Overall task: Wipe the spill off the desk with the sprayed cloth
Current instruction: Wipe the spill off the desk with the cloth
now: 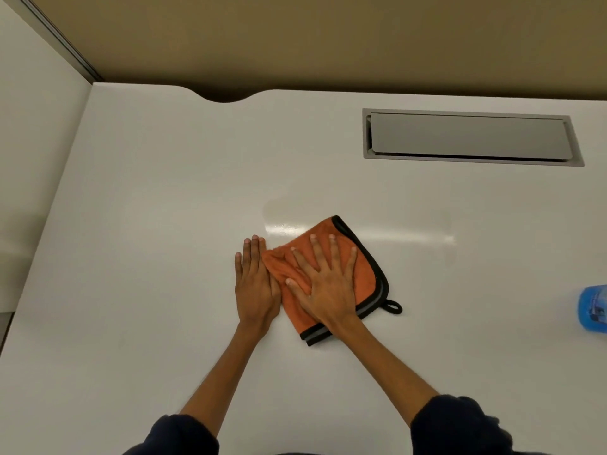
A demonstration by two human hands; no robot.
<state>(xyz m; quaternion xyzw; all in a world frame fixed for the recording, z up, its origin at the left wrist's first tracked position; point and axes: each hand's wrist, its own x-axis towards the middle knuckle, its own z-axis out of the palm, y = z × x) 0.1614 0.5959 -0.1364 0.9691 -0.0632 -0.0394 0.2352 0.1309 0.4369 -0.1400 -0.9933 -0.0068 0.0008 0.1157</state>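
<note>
An orange cloth (364, 267) with a black and grey border lies folded in the middle of the white desk (147, 224). My right hand (325, 284) rests flat on top of it with the fingers spread wide. Flat on the bare desk lies my left hand (254, 284), fingers together, its edge touching the cloth's left side. A faint wet sheen (282, 221) shows on the desk just beyond the cloth's far left corner. The cloth's black hanging loop (393, 306) sticks out at the right.
A blue spray bottle (593, 308) stands at the right edge of view, partly cut off. A grey cable-tray lid (469, 136) is set into the desk at the back right. A beige partition (295, 37) runs behind the desk, with a white panel (29, 133) on the left.
</note>
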